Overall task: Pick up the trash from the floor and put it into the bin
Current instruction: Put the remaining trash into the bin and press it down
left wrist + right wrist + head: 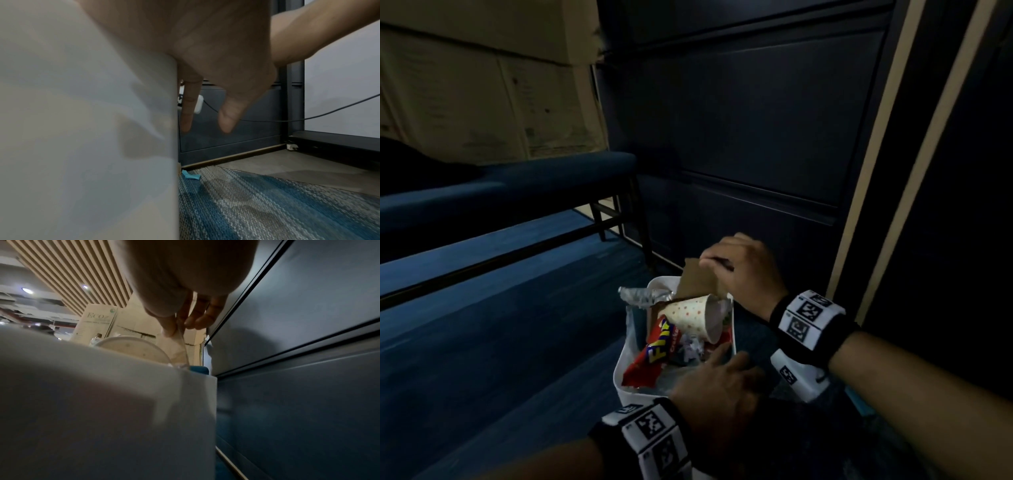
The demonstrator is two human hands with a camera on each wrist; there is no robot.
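A white bin (619, 368) stands on the blue carpet, heaped with trash: a red snack wrapper (657, 349), a dotted paper cup (688, 313) and a crushed plastic bottle (640, 294). My right hand (707, 262) pinches the top edge of a brown cardboard piece (697, 284) that stands upright at the bin's far end. In the right wrist view the thumb and fingers (197, 321) press a thin sheet edge above the bin wall (102, 402). My left hand (726, 363) rests on the bin's near right rim. Its fingers (228, 116) hang straight down outside the wall (82, 113).
A dark panelled cabinet wall (756, 137) rises right behind the bin. A blue bench (517, 185) stands to the left. A small blue scrap (191, 176) lies on the carpet by the bin's base. A white device (798, 377) with a cable sits to the bin's right.
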